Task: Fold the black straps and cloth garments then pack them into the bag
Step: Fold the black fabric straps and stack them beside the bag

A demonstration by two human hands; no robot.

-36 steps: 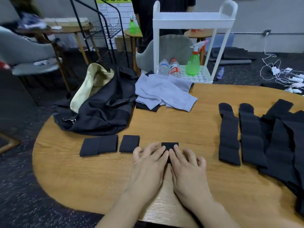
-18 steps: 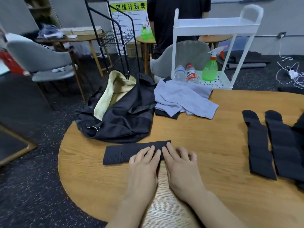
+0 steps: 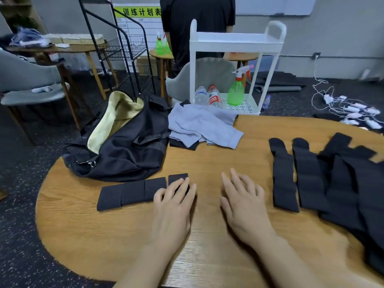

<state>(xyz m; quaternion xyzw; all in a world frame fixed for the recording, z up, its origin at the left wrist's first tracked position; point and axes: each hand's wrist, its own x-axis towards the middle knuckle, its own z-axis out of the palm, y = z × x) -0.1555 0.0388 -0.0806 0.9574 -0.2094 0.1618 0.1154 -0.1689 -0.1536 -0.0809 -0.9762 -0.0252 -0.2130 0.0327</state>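
We see the left hand flat, fingers straight, pressing the right end of a folded perforated black strap on the desk. Right hand relaxed, holding nothing, hands apart. More straps right of it; open bag and grey cloth beyond the left hand.

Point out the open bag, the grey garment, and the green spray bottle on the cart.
bag (image 3: 133, 150), head view, black outer side.
grey garment (image 3: 199, 125), head view, middle of cloth.
green spray bottle (image 3: 235, 93), head view, bottle body.
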